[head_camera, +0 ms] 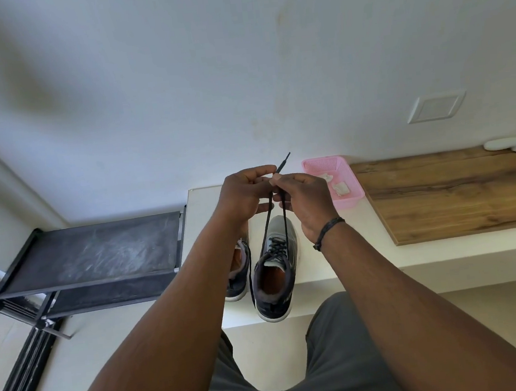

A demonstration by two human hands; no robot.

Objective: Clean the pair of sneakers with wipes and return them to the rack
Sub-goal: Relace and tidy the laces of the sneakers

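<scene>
**Laces pulled up, knot not yet made**

From the head view, the only one I have: both my hands are raised over the right-hand sneaker (278, 269), which stands on the white worktop (334, 251) with its toe toward the wall and its heel close to the front edge. My left hand (244, 196) pinches one strand of the lace (268, 216) between thumb and fingers, and my right hand (306, 203) pinches the other strand; the two strands run up taut from the eyelets and one lace tip (283, 161) pokes out above my knuckles. The other sneaker (239, 272) sits just beside it on the left, partly hidden by my left forearm, with a loose lace hanging past the worktop edge. The rack (95, 252) stands to the left, its top shelf bare and dusty-looking. A pink basket (332, 181) holding crumpled wipes (341, 189) rests behind my right hand.

What I think could go wrong:

- The heel stands close to the worktop edge, so a hard pull on the lace toward me could tip or drag the sneaker off.
- If either pinch slackens, the tension goes and the knot turns out loose.
- My right wrist is near the basket; a wide sweep could knock it.
- The dangling lace could snag when I carry the pair over.
- That shelf may dirty the soles again.
</scene>
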